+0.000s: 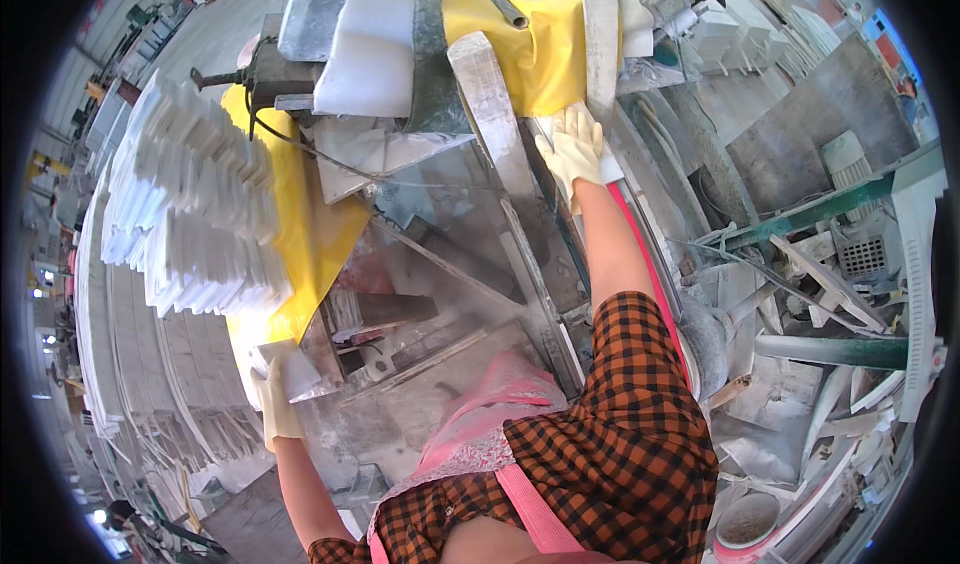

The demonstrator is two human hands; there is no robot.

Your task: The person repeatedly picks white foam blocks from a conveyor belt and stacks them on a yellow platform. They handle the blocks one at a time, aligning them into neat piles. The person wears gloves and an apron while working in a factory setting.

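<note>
The left hand [272, 396] grips a white tile [290, 369] beside the stacked tiles [190, 204], while the right hand [572, 149] lies flat on another tile [560, 129] at the machine [420, 54], cutting apparently unfinished.

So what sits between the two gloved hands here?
In the head view, grey dusty machine frame bars and a yellow sheet lie between the left hand and right hand.

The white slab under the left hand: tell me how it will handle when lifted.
The white slab looks like cut stone, so probably rigid and heavy for its size. Dust coats everything nearby, so the gloved left hand may slip. Its thin edges could chip if knocked.
</note>
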